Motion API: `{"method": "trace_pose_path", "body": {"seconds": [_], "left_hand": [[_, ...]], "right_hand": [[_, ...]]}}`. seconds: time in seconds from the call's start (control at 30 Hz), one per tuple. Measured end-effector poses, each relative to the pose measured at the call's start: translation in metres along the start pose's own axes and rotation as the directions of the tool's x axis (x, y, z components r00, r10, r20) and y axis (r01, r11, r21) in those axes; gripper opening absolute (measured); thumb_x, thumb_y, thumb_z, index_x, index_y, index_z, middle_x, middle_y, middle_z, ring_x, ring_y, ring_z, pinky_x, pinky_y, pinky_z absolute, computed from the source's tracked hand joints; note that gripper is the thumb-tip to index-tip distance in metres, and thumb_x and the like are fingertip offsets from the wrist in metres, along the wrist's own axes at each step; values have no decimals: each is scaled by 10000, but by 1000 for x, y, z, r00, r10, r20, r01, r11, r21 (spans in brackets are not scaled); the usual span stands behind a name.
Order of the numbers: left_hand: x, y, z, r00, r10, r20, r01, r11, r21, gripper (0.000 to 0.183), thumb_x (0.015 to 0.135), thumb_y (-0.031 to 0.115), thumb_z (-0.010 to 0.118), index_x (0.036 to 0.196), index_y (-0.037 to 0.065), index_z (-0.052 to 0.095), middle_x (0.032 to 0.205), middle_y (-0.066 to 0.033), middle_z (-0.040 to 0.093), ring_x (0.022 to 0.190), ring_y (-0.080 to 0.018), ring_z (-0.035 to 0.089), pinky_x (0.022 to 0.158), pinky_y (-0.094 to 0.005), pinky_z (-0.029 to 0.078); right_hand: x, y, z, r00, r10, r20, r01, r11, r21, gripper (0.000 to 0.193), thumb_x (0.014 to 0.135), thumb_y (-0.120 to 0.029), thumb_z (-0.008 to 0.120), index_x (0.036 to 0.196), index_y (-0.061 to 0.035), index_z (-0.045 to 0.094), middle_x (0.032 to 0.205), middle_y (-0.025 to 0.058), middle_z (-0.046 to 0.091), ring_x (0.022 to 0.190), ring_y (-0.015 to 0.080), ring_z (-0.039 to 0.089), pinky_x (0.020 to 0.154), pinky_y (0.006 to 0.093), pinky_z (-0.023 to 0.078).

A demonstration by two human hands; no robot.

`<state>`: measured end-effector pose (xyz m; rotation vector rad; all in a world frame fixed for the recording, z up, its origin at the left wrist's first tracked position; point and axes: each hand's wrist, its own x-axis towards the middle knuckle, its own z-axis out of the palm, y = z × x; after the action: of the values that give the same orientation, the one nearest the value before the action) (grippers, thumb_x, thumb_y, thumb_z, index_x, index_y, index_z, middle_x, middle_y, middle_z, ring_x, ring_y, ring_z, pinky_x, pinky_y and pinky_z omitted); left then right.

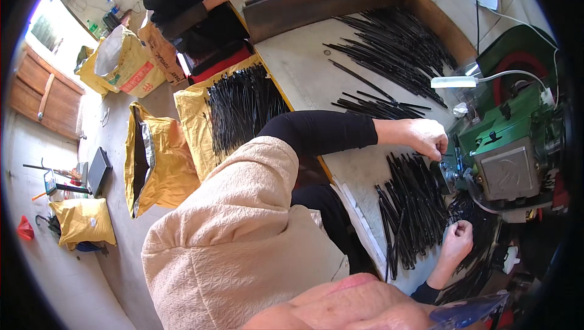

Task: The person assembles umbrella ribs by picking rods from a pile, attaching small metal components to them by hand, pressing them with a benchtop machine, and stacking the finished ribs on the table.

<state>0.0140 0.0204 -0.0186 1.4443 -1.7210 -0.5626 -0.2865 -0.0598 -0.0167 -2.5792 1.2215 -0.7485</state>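
My left hand [429,138], its arm in a black sleeve, reaches to the front of a green bench machine [505,153]. Its fingers are pinched beside the machine's metal head [449,172]; what they hold, if anything, is hidden. Lower down, my right hand [456,245] is closed with thumb and fingertips together, near a tangle of thin black pieces [467,208] under the machine. Anything in that pinch is too small to make out. Between my hands and the table edge lies a pile of thin black rods [413,208].
More black rods [395,50] lie on the pale tabletop [292,56], beside a brown raised border [328,7]. A white lamp [453,82] hangs by the machine. Yellow sacks [161,153] and a bundle of rods [243,108] stand left. Another person [182,1] works at the far side.
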Motion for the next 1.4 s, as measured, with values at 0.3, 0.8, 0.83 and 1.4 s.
{"method": "trace_pose_path", "body": {"seconds": [0.3,0.8,0.83,1.4], "left_hand": [[-1,3,-2,1000,20,-4,-20,1000,-3,323,731,264,597,892,-13,641,778,-143,650,688,-245,617,632,-324,482],[-1,4,-2,1000,22,6,-23,999,49,326,734,250,587,915,-16,641,788,-148,653,696,-250,622,641,-321,487],[-2,4,-2,1000,27,-3,-27,998,59,323,734,248,589,916,-14,641,786,-146,653,696,-247,624,639,-320,488],[-3,7,-4,999,9,35,-12,997,79,330,742,264,581,917,-8,643,778,-136,653,680,-242,617,637,-322,482]], "right_hand": [[-1,-6,-4,997,-57,42,62,989,-138,75,756,-31,544,821,-7,515,718,144,555,649,294,595,575,402,430],[-2,-13,-4,993,-89,73,103,972,-213,71,794,-49,487,859,-24,503,796,187,568,718,380,553,627,460,408],[-2,-14,-4,994,-91,57,101,972,-210,67,791,-48,489,854,-28,501,785,185,563,712,382,550,624,465,405],[5,-1,2,978,-182,98,204,927,-316,118,833,-20,445,948,-7,471,882,185,551,848,347,543,707,443,407]]}}
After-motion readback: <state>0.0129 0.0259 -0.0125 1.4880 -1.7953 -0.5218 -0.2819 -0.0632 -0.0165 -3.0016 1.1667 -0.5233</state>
